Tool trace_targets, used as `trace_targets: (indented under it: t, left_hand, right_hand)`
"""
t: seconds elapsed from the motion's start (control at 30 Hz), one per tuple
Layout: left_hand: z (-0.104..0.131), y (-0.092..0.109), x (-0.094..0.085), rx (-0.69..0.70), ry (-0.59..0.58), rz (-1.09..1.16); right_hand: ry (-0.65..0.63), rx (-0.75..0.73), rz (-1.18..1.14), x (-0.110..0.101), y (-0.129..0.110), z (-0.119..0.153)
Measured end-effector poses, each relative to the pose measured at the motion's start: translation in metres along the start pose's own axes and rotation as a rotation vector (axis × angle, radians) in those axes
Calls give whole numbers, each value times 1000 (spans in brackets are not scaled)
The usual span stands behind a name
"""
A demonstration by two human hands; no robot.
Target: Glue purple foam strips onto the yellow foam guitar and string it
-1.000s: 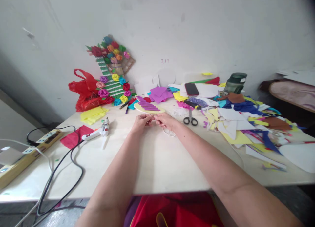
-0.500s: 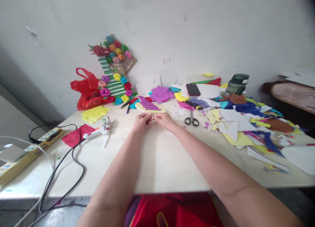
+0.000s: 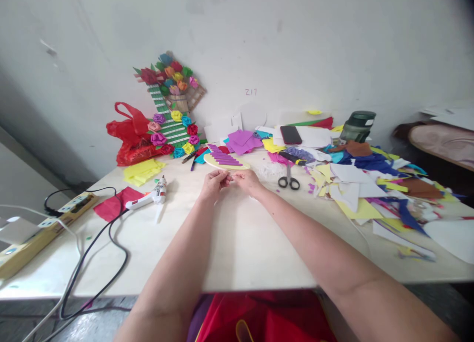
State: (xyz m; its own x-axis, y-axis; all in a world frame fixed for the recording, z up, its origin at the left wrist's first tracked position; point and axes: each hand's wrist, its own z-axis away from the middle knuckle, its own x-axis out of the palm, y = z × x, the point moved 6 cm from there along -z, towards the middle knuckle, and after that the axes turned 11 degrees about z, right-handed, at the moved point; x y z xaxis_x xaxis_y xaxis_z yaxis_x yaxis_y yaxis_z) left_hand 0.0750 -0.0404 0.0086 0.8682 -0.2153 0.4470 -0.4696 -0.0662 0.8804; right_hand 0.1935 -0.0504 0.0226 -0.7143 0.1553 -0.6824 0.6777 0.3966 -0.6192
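My left hand (image 3: 217,182) and my right hand (image 3: 246,181) meet over the middle of the table, fingertips pinched close together. Something small and pale shows between them, too little of it to name. Just beyond my fingers lies a pale yellow oval piece (image 3: 213,162) carrying a row of purple strips (image 3: 225,157). Both hands are closed, and whatever they pinch is mostly covered by the fingers. To the right of my right hand are black-handled scissors (image 3: 289,183). A white glue gun (image 3: 150,197) rests on the left of the table.
Paper flower decorations (image 3: 176,127) and a red plastic bag (image 3: 129,137) stand at the back left. A power strip (image 3: 70,211) with cables lies at left. Purple sheets (image 3: 242,142), a phone (image 3: 291,135), a dark bottle (image 3: 357,127) and heaped paper scraps (image 3: 355,174) fill the back and right.
Both hands stay pinched together in nearly the same spot, with only slight finger movement. The objects on the table lie as before.
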Motion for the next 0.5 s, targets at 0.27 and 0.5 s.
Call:
trace_targets:
  t: [0.27,0.5]
  left_hand:
    - [-1,-3,-3,-29,28,94]
    - [1,-3,-1,-44,21,80]
  right_hand:
    - [9,-54,-43,-2,-4,0]
    - [23,-6,-26,-2,-3,1]
